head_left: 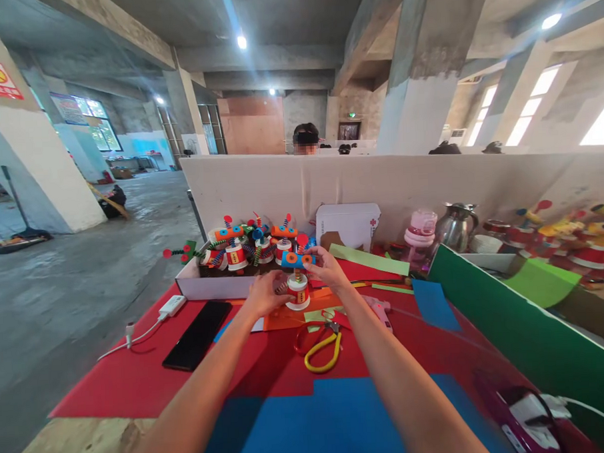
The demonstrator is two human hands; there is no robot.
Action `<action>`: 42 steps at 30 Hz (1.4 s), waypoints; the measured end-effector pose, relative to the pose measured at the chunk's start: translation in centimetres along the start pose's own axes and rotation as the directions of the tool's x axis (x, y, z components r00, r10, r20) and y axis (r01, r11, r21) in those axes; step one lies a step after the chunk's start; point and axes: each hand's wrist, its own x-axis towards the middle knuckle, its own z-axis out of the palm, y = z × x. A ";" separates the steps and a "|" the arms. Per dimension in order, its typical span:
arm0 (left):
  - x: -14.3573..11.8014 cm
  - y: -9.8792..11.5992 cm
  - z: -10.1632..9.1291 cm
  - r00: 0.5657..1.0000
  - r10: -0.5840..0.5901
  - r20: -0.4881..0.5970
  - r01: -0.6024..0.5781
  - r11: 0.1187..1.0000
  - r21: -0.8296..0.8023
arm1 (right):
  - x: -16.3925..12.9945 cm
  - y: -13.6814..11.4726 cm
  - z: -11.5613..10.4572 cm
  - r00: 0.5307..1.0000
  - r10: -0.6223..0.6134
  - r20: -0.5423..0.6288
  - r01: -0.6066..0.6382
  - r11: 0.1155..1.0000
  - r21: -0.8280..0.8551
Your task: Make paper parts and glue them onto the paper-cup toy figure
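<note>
Reaching out over the blue felt sheet (315, 419) and the red cloth (138, 380), I pass the yellow-and-red scissors (321, 349) lying flat, with a black phone (197, 334) to their left and a white charger (172, 305) beyond it. My left hand (265, 296) cups the side of the little paper-cup toy (298, 288), fingers curled lightly against its white wall. My right hand (328, 269) pinches the blue foam bar (297, 259) on top, the one with orange dots. I judge the toy very light and easily crushed: thin paper cup, soft foam, a fuzzy striped pipe-cleaner neck that would bend at a nudge. The firm place to hold it looks like the cup's base band, not the top. It stands on an orange sheet (286, 319), just before the white box (199, 284) packed with finished ones. Further off sit green paper strips (368, 259), a pink bottle (421, 229), a shiny steel kettle (456, 226) and a white partition (430, 181).
</note>
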 end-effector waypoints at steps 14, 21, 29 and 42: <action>-0.1 3.4 0.0 0.998 -0.046 -0.050 0.050 0.994 0.093 | 0.8 -2.7 0.4 0.989 -0.149 0.025 0.150 0.987 -0.052; 4.2 2.9 -5.3 0.984 0.041 -0.175 -0.013 0.987 0.160 | 5.6 -5.9 1.9 0.974 -0.223 0.044 0.220 0.973 0.067; 8.5 -0.9 -5.8 0.983 -0.149 -0.108 0.172 0.951 0.256 | 12.1 -1.9 4.5 0.953 -0.299 -0.049 0.299 0.954 0.000; 9.4 -3.9 -2.4 0.943 -0.333 0.009 0.307 0.879 0.365 | 14.7 5.8 5.4 0.945 -0.323 -0.039 0.293 0.897 -0.332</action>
